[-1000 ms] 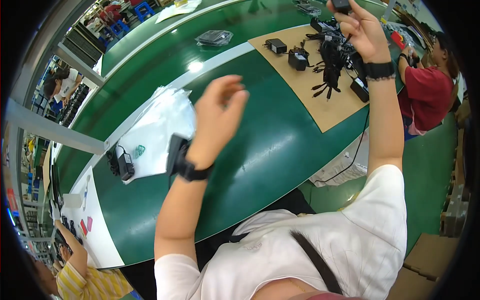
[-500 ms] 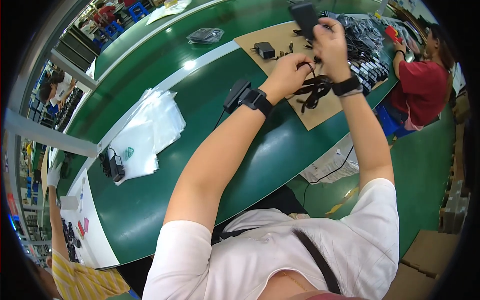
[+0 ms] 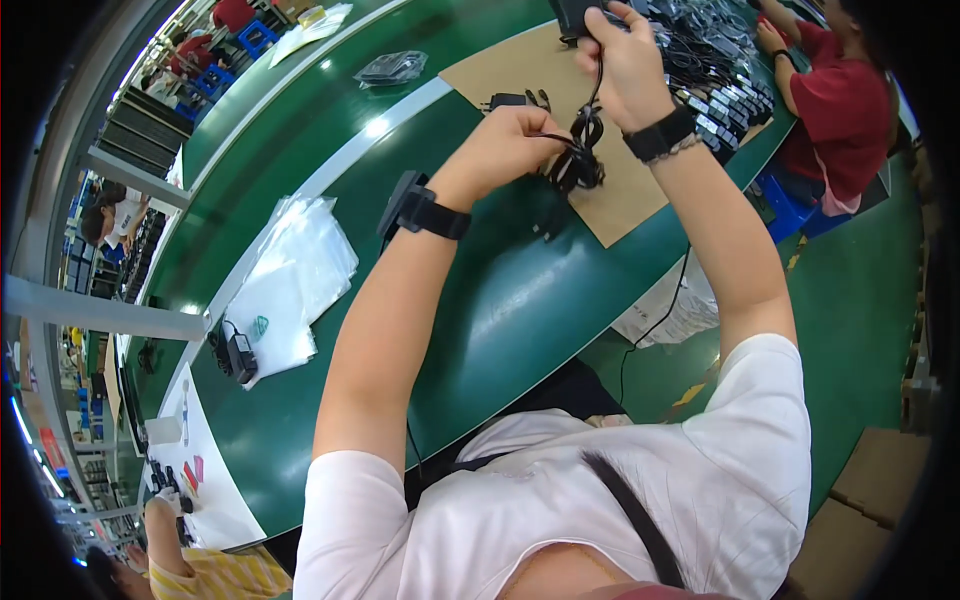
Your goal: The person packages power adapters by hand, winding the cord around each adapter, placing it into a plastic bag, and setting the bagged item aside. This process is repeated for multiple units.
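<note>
My right hand (image 3: 628, 72), raised over the brown cardboard sheet (image 3: 620, 205), grips a black power adapter (image 3: 574, 18) at the upper edge of the view. A black cable (image 3: 598, 85) runs down from the adapter into a looped, tied bundle (image 3: 577, 165). To the left, my left hand (image 3: 508, 148) pinches part of that cable between thumb and fingers. The bundle hangs beside my left fingertips, with a plug end (image 3: 543, 232) dangling over the green table (image 3: 470, 300). Another black adapter (image 3: 506, 101) lies on the cardboard behind my left hand.
Clear plastic bags (image 3: 295, 285) lie on the left, with a black adapter (image 3: 238, 357) beside them. A bagged item (image 3: 392, 69) sits farther back. Many adapters (image 3: 735, 110) are piled at the right, near a co-worker in red (image 3: 845, 120). Another co-worker in yellow stripes (image 3: 225, 575) works at lower left.
Both hands have moved left, carrying the adapter and cable bundle with them. The adapter has also risen toward the upper edge. The camera view has shifted slightly.
</note>
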`<state>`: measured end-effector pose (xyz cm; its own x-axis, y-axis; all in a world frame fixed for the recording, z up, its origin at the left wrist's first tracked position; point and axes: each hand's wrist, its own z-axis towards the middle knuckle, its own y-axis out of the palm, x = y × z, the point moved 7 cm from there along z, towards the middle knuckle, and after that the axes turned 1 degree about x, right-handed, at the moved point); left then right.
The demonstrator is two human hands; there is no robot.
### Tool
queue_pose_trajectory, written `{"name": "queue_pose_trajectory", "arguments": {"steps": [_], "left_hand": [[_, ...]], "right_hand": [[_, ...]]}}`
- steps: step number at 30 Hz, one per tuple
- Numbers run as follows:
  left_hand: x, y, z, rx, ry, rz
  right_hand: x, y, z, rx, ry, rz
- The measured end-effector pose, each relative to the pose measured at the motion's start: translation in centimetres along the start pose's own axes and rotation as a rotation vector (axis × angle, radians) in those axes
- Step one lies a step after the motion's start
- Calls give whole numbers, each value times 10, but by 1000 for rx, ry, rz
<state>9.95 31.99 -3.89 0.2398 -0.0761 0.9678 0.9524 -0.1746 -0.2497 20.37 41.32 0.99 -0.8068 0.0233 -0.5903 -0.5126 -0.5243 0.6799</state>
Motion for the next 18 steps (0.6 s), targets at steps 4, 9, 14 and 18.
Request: {"name": "queue_pose_trajectory", "arguments": {"steps": [4,9,14,18], "left_hand": [[8,-8,-10,-42,-132,-234],[38,-1,-17,148,-34,451],[80,23,-37,246,420,901],[102,62,-81,185,902,1204]], "right_hand": [[-15,11,-13,151,31,-110],[6,45,-30,-77,120,-93],[-10,45,-18,24,141,87],[23,60,-31,47,353,63]]}}
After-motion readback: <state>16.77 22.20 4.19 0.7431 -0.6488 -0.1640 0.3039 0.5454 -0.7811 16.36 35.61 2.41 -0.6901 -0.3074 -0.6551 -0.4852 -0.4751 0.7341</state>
